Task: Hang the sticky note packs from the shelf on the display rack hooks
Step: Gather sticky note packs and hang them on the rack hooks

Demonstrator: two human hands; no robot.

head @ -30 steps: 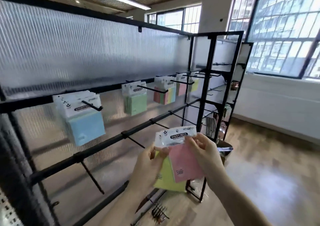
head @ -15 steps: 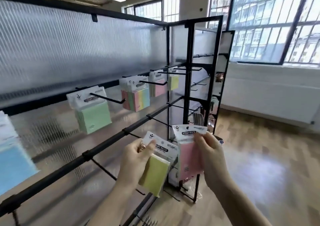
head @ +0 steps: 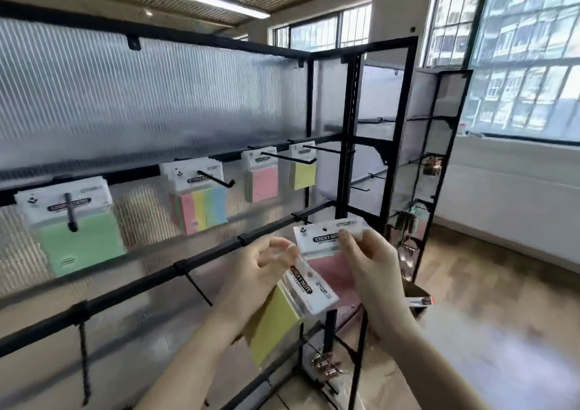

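Pink sticky note pack (head: 329,263), pinched by its white header in the right hand (head: 370,271); yellow pack (head: 276,321), tilted, gripped in the left hand (head: 254,279). Both are held before the display rack (head: 201,262), below hooks (head: 216,179) bearing hung packs.

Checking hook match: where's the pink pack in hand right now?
In the head view, the pink pack is centre-right, pinched at its header by the right hand, below the hung pink packs and beside the yellow pack held by the left hand.
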